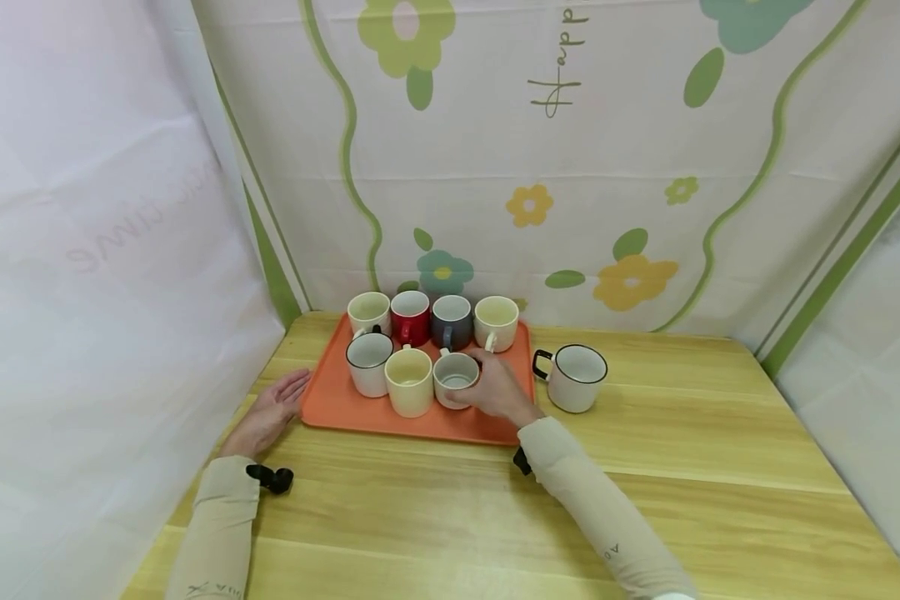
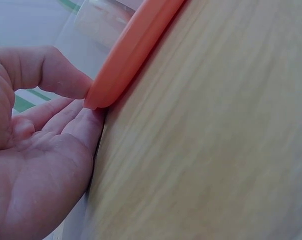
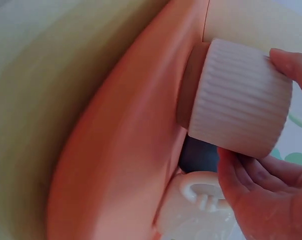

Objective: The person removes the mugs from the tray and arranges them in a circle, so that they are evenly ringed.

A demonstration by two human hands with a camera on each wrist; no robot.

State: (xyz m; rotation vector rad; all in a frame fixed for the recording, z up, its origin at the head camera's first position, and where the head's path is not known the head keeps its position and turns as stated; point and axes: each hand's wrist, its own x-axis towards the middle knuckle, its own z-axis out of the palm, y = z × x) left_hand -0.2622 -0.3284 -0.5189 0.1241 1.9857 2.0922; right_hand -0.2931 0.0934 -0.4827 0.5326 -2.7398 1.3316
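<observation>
My right hand [image 1: 495, 390] holds a ribbed white mug [image 3: 241, 97] near the tray's front right, thumb on one side and fingers on the other. Whether its base touches the tray is unclear. At the left edge of the orange tray [image 1: 330, 407], my left hand [image 1: 268, 414] has its thumb against the rim and its fingers beneath, pinching it in the left wrist view. Beside the ribbed mug stands a pale yellow mug [image 1: 409, 392], then a white mug with a dark rim [image 1: 370, 377].
Along the tray's back stand a cream mug [image 1: 367, 315], a red mug [image 1: 411, 327], a dark blue mug [image 1: 452, 332] and another cream mug [image 1: 497, 329]. A black-rimmed white mug [image 1: 573, 390] is on the wooden table [image 1: 690, 433], right of the tray. A patterned cloth [image 1: 465, 150] hangs behind.
</observation>
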